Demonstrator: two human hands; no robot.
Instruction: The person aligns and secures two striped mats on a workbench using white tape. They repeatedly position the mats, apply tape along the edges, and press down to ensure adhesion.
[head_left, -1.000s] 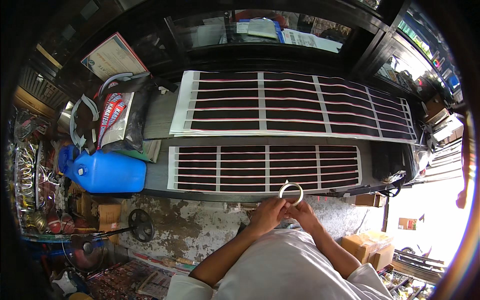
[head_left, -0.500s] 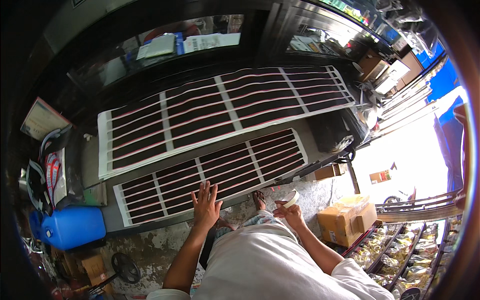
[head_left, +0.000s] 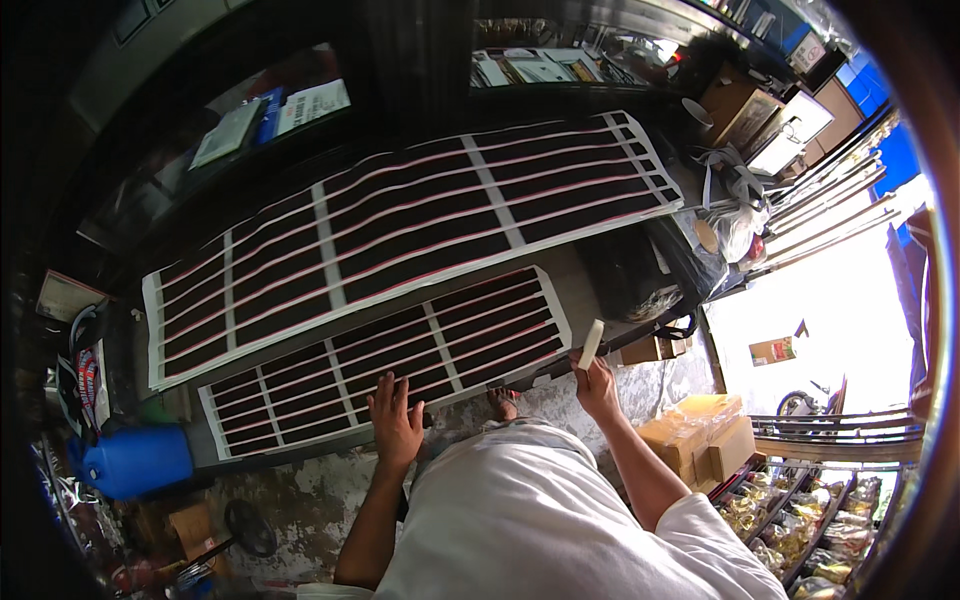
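Hands: you had both at the near edge of the workbench (head_left: 620, 262).
Left hand: your left hand (head_left: 396, 420) lay flat, fingers spread wide, on the near edge of the smaller striped panel (head_left: 385, 358), gripping nothing.
Right hand: your right hand (head_left: 598, 384) was closed around a roll of white tape (head_left: 591, 344), held upright just off the panel's right corner.
Smaller panel: it lay along the bench's near side, dark strips between pale lines in a white border.
Larger panel: a second striped panel (head_left: 410, 225) lay behind it, just beside it, running the same slanted way.
Left of you: a blue plastic jerrycan (head_left: 135, 461) stood below the bench's left end.
Right of you: a cardboard box (head_left: 700, 432) sat on the floor near your right elbow.
Below: your bare foot (head_left: 503, 402) showed on the concrete between your hands.
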